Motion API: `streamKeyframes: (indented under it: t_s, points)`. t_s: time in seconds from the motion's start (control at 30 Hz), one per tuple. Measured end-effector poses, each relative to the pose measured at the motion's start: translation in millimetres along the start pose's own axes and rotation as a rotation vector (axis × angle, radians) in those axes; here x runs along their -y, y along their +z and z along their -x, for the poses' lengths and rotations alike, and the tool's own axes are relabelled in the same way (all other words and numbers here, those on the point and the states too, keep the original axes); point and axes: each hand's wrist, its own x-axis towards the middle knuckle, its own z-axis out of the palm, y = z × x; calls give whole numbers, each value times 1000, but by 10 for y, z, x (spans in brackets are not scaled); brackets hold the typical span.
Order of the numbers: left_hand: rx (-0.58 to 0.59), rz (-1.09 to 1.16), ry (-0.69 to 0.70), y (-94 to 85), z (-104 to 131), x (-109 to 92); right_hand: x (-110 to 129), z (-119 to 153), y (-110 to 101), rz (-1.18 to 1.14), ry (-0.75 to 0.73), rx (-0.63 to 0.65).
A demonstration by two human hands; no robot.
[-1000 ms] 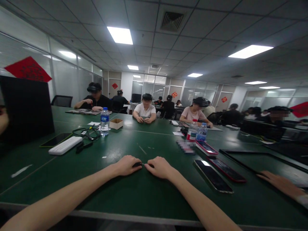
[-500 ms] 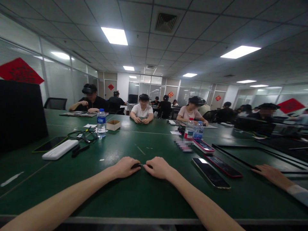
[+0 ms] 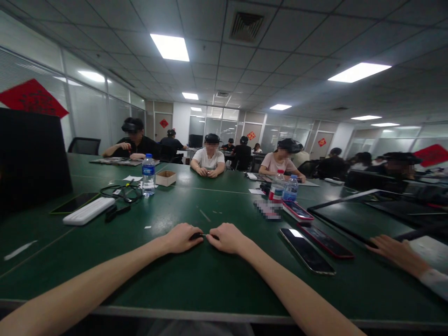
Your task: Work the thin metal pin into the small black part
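My left hand [image 3: 182, 238] rests on the green table [image 3: 182, 280], its fingers closed round a small black object [image 3: 196, 236]. A thin, light piece spans the narrow gap between my hands; the exact kind cannot be made out. Facing it, my right hand [image 3: 228, 237] is closed at the other end of this thin piece, and its fingers cover most of what they grip. Both forearms reach in from the near table edge. A scrap of white paper [image 3: 147, 227] lies left of my left hand.
At right lie a black phone [image 3: 308, 252], a red-edged phone [image 3: 327, 241] and bottles [image 3: 290, 189]. A co-worker's hand [image 3: 399, 254] holds a black frame [image 3: 339, 224]. At left are a white power bank [image 3: 89, 211], cables [image 3: 122, 193], a water bottle [image 3: 148, 176] and a small box [image 3: 165, 178].
My hands have drawn slightly closer together, narrowing the gap with the thin piece. At right, the co-worker's black frame has tilted up off the table. The view has shifted slightly.
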Motion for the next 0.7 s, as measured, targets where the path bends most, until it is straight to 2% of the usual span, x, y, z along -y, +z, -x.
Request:
streamKeyframes:
  t_s: [0.3,0.7]
  points:
    - [2,-18,-70,0,-17,-35,46,-24,44,52,-11,-88]
    - [20,-36,-33,-39,3,-70,16,63,30,41,-50,-140]
